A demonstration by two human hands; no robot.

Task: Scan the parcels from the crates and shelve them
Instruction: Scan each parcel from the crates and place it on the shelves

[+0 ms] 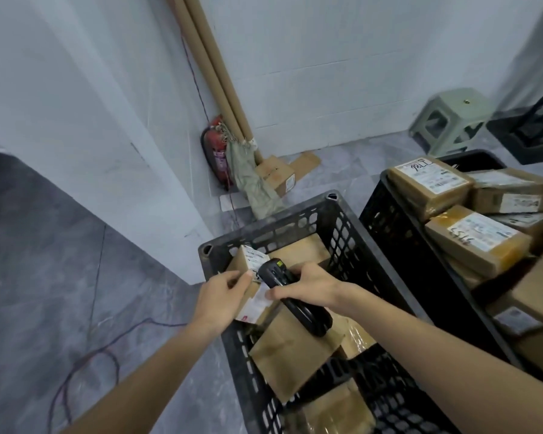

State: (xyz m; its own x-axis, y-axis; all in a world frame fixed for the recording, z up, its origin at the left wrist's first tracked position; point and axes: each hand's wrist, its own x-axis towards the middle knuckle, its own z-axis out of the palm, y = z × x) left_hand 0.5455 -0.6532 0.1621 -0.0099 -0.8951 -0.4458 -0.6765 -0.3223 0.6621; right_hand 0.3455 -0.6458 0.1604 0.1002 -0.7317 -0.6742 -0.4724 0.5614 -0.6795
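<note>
Over a black plastic crate (342, 220) of cardboard parcels, the left hand (220, 296) pinches a small labelled parcel (248, 270) with curled fingers (240, 278), while the right hand (308, 285) grips a black handheld scanner (292, 296) touching its label. A second, heaped crate (386, 227) stands just beside.

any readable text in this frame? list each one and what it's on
"T86", handwritten, roughly: label of the top parcel in the right crate.
"4516", handwritten, uncertain: label of the parcel below it.
Printed label text on these, on the small parcel in the left hand, and the fire extinguisher: too blurred.
</note>
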